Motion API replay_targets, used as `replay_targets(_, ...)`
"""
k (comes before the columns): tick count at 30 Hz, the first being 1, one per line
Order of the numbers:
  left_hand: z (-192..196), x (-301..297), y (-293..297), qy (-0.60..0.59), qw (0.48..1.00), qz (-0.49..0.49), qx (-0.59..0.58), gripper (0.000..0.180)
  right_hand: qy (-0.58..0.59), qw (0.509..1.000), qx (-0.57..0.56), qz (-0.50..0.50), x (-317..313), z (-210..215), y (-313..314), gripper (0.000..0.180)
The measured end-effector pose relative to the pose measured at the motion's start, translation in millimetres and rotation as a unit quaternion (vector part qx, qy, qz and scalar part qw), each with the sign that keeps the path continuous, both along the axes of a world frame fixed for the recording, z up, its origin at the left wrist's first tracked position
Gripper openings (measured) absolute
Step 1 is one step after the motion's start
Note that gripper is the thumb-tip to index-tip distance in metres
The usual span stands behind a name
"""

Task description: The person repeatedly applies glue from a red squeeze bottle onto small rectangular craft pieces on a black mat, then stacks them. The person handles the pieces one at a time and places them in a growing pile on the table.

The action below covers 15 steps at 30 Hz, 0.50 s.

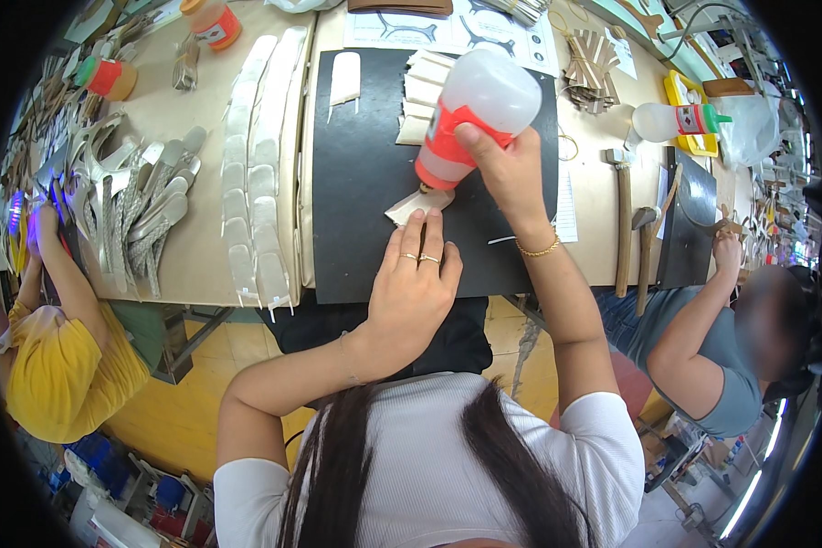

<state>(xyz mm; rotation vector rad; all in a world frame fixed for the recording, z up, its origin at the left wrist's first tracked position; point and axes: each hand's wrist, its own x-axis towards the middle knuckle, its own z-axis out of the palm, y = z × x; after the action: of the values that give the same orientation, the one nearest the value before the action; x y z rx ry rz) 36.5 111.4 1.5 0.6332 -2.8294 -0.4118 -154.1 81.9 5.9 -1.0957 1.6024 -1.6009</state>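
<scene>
My right hand (511,173) is closed around a translucent squeeze bottle (491,89) with a red label. The bottle is tipped over, its nozzle down at a small cream strap piece (402,212) on the black mat (352,247). My left hand (416,283) lies with fingers stretched out, the fingertips resting on the near edge of that piece. Whether liquid is coming out of the nozzle cannot be made out. Behind the bottle is a row of overlapping cream pieces (418,110), partly covered by it. A single cream piece with two thin strips (345,78) lies at the mat's far left.
Left of the mat run two long rows of overlapping pale straps (263,173), beside a pile of braided straps (155,205). Hammers (623,219) and another squeeze bottle (662,121) lie to the right. Co-workers sit on both sides, one in a yellow shirt (73,374).
</scene>
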Motion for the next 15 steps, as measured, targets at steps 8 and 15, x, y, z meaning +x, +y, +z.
replay_targets(8, -0.5, -2.7, 4.3, -0.003, 1.0, 0.013, -0.015, 0.043, 0.016, 0.995, 0.023, 0.101, 34.1, 0.7, -9.6, 0.045)
replay_targets(15, 7.1, -1.1, -7.0, 0.005, 1.0, 0.0, 0.027, 0.043, -0.005, 0.999, -0.013, -0.042, -5.6, 5.6, 2.9, 0.045)
